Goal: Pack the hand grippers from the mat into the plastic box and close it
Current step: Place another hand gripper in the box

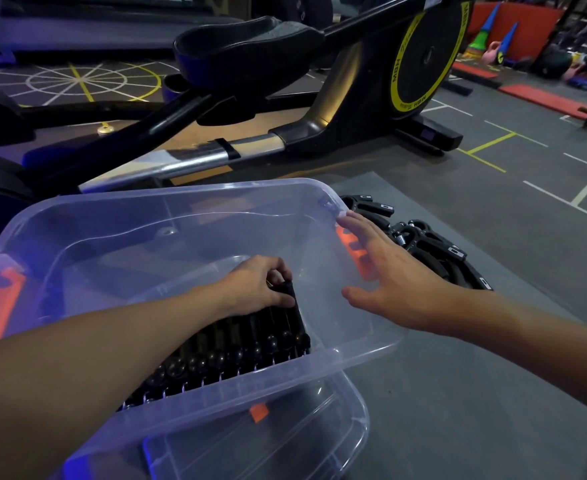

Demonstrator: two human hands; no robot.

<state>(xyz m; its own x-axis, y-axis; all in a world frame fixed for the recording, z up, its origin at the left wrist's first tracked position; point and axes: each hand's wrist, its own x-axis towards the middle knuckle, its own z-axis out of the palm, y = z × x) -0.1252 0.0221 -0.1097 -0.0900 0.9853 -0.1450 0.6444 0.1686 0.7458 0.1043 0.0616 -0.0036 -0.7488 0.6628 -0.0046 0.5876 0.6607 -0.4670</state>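
Packing part done. Left hand [261, 285], centre frame, grips a gripper [287, 292] at the end of the row [236, 355] inside the box [216, 389], apparently seating it tight. Right hand [389, 282], spread and holding nothing, sits beside the box wall, likely bound for the pile [434, 247] on the mat [458, 358]. Lid [285, 445] lies beneath, off.

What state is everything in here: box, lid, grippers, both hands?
plastic box: open, partly filled.
lid: off, lying under the box's near corner.
hand grippers in box: lined up in a row.
hand grippers on mat: piled, not yet packed.
left hand: grips the end gripper of the row.
right hand: open, fingers spread beside the box's right wall.
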